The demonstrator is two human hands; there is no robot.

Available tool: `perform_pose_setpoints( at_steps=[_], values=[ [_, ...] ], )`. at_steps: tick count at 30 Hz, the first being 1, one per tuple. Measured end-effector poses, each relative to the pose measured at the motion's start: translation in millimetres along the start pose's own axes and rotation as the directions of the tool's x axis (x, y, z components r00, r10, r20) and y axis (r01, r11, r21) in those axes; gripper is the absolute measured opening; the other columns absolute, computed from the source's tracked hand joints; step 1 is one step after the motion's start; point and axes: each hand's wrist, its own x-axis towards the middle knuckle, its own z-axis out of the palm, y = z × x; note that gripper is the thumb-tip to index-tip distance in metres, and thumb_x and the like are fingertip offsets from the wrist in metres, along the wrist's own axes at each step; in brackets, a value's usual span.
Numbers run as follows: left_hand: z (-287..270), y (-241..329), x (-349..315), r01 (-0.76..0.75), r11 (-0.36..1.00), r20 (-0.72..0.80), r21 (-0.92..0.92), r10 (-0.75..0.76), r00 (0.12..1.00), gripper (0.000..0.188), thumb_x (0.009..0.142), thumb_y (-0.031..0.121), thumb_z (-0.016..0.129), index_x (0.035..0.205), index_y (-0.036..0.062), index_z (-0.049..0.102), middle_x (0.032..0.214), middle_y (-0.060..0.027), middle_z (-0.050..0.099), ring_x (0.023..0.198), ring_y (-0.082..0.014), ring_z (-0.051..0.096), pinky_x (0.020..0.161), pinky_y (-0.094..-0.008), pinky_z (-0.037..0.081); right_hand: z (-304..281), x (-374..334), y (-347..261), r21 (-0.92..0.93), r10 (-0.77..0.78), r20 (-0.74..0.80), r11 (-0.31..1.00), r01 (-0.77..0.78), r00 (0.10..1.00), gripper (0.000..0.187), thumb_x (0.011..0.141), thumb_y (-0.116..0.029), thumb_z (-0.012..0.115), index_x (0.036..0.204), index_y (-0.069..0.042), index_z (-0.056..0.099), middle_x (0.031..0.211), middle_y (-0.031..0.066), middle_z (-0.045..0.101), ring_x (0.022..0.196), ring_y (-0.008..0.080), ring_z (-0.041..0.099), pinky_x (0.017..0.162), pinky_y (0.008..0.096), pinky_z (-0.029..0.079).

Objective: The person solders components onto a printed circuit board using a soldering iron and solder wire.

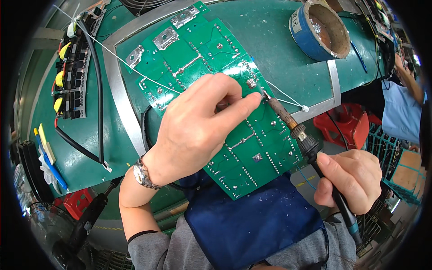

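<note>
A large green circuit board (245, 150) lies tilted in front of me, solder side up, with rows of solder joints and shiny tinned pads. My right hand (353, 180) is wrapped round the black handle of a soldering iron (288, 119). The iron's tip meets the board's right part, close to a big round solder joint (251, 83). Over the middle of the board is my left hand (198, 121), fingers curled and thumb stretched toward the iron's tip. Whatever its fingers pinch is hidden. A thin white wire (144, 77) runs across the board toward this hand.
A blue round tub (310, 38) with bits of metal stands at the far right, a blue pen (359, 57) beside it. At left lies another assembly (74, 74) with yellow coils and thick black cables (96, 90). Red stools (344, 123) and a person in light blue (402, 105) are at right.
</note>
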Motion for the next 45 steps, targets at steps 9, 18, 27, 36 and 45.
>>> perform_pose_setpoints(
  at_steps=[9,18,27,36,45],
  values=[
    [-9,18,-3,0.035,0.998,0.046,0.053,-0.038,0.998,0.035,0.066,-0.005,0.077,0.099,0.0082,0.076,0.082,-0.0038,0.059,0.067,-0.0168,0.057,0.054,-0.0274,0.045,-21,-13,-6,0.052,0.104,0.082,0.993,-0.109,0.991,0.021,0.085,-0.012,0.072,0.098,0.004,0.07,0.076,0.0079,0.066,0.058,0.0178,0.065,0.046,0.0257,0.051],
    [-4,14,-2,0.0,0.999,0.078,0.036,-0.003,0.997,0.041,0.064,-0.007,0.076,0.102,0.0095,0.076,0.084,-0.0037,0.058,0.069,-0.017,0.057,0.055,-0.0272,0.045,-15,-17,-3,0.071,0.077,0.093,0.994,-0.084,0.993,0.021,0.085,-0.013,0.071,0.096,0.004,0.071,0.075,0.0073,0.066,0.057,0.0166,0.064,0.045,0.0247,0.05],
    [0,13,-3,-0.036,0.999,0.063,0.03,0.034,0.997,0.042,0.064,-0.007,0.072,0.103,0.0071,0.075,0.086,-0.005,0.058,0.071,-0.0187,0.057,0.057,-0.0285,0.045,-6,-17,-6,-0.009,-0.004,0.002,1.0,0.004,1.0,0.02,0.082,-0.011,0.072,0.094,0.005,0.072,0.073,0.0075,0.065,0.055,0.0166,0.063,0.043,0.0235,0.048],
    [-7,44,-16,-0.008,0.998,0.153,0.067,-0.002,0.988,0.037,0.062,-0.003,0.076,0.097,0.0079,0.077,0.079,-0.0033,0.059,0.064,-0.016,0.055,0.052,-0.0268,0.042,-29,-28,-10,0.072,0.085,0.105,0.993,-0.093,0.991,0.022,0.085,-0.011,0.071,0.101,0.004,0.069,0.078,0.0066,0.066,0.058,0.0171,0.064,0.048,0.0252,0.051],
    [4,33,-11,-0.059,0.995,0.08,0.078,0.053,0.995,0.037,0.066,-0.006,0.075,0.101,0.0056,0.075,0.084,-0.0051,0.06,0.068,-0.0178,0.057,0.055,-0.0277,0.045,-22,-35,-11,0.068,0.09,0.072,0.993,-0.095,0.993,0.02,0.084,-0.011,0.071,0.097,0.003,0.071,0.075,0.0061,0.066,0.057,0.0158,0.063,0.046,0.0243,0.05]
  ],
)
